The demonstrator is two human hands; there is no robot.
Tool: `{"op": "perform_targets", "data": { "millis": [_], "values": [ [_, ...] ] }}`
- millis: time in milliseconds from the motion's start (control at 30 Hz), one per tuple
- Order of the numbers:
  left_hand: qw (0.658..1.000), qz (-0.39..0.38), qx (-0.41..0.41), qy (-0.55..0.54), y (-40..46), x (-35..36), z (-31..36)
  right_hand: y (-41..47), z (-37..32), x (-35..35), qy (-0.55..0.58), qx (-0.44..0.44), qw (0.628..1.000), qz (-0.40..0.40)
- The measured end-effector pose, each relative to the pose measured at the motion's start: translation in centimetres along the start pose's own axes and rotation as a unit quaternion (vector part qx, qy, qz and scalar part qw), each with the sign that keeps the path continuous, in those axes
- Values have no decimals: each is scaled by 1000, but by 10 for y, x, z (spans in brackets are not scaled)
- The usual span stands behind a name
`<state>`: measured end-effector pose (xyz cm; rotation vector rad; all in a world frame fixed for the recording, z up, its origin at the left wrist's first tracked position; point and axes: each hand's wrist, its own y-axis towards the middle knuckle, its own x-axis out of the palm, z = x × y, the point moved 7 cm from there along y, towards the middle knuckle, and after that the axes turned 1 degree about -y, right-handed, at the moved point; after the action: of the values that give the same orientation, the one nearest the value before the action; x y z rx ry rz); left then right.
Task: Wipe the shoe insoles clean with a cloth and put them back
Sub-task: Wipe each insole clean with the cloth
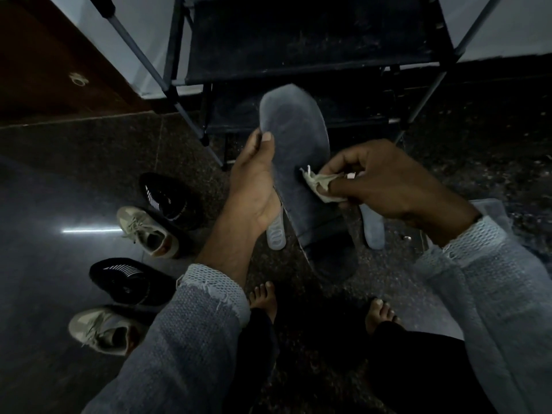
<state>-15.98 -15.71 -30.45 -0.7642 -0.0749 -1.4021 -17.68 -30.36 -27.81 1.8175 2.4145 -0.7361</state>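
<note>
My left hand (pixel 254 180) grips a long grey insole (pixel 294 135) along its left edge, thumb on top, holding it up over the floor with its toe end pointing away. My right hand (pixel 385 180) pinches a small pale cloth (pixel 318 185) and presses it against the middle of the insole's upper face. Two more light insoles lie on the floor below, one (pixel 276 236) under my left hand and one (pixel 373 228) under my right wrist.
A black shoe rack (pixel 313 46) with metal legs stands just ahead. On the floor at left sit two black shoes (pixel 167 198) (pixel 131 279) and two beige sneakers (pixel 146 231) (pixel 101 330). A dark slipper (pixel 331 261) lies under the insole. My bare feet (pixel 264 297) are below.
</note>
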Motion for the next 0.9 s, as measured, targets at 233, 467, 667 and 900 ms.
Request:
{"op": "perform_targets", "data": {
  "millis": [233,467,667,900],
  "values": [
    [990,-30,-11,135,-7,4,-10,1,9,-26,60,2,996,67],
    [965,-55,-42,254,-15,5,-20,2,22,-46,62,4,993,100],
    [966,-33,-32,256,-10,9,-29,2,32,-45,76,11,993,85],
    [972,-3,-29,233,-1,5,-36,3,50,-44,71,27,994,78]
  ]
}}
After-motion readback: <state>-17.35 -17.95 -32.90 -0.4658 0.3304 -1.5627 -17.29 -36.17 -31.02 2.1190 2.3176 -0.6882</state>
